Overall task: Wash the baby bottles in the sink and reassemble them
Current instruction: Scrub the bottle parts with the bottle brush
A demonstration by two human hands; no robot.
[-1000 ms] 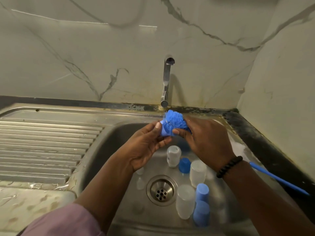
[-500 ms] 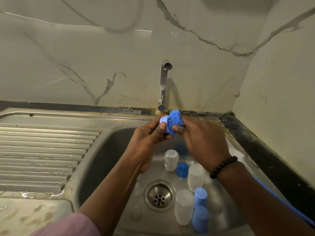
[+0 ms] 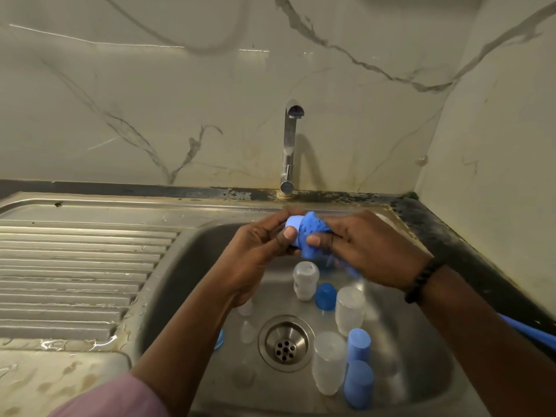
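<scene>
Over the sink (image 3: 180,251), left hand (image 3: 255,251) grips one blue cap (image 3: 293,227); right hand (image 3: 370,251) pinches brush (image 3: 313,233).

Dim, soft focus, wide-angle edge warp

Left arm: pink sleeve (image 3: 114,398) pushed up, forearm bare. Right wrist: black beaded bracelet (image 3: 422,279). No gloves.

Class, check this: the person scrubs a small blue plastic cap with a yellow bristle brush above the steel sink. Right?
Not quite. The head view shows the bristle brush is blue, not yellow. The left hand does hold the small blue plastic cap above the steel sink.
</scene>
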